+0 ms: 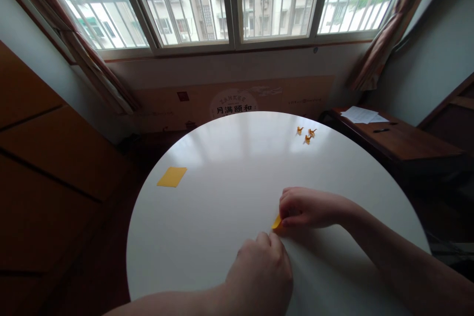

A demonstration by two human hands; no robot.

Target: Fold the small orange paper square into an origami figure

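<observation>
A small piece of folded yellow paper (276, 222) is low over the white table, between my two hands. My right hand (301, 207) pinches its right side, thumb and curled fingers covering much of it. From the near side, my left hand (262, 269) meets the paper's lower end with its fingers curled. The back of that hand hides the fingertips and the exact grip. Farther left lies a flat stack or sheet of square yellow paper (172, 177). Toward the far right edge stand three small folded yellow-orange paper figures (307, 138), close together and shaped like birds.
The round white table (222, 173) has a curved edge around the work. Beyond its right side is a brown wooden table (414, 138) with white papers (363, 114) and a dark pen (381, 131). An orange-brown cabinet (44, 182) stands left; barred windows (185, 0) are ahead.
</observation>
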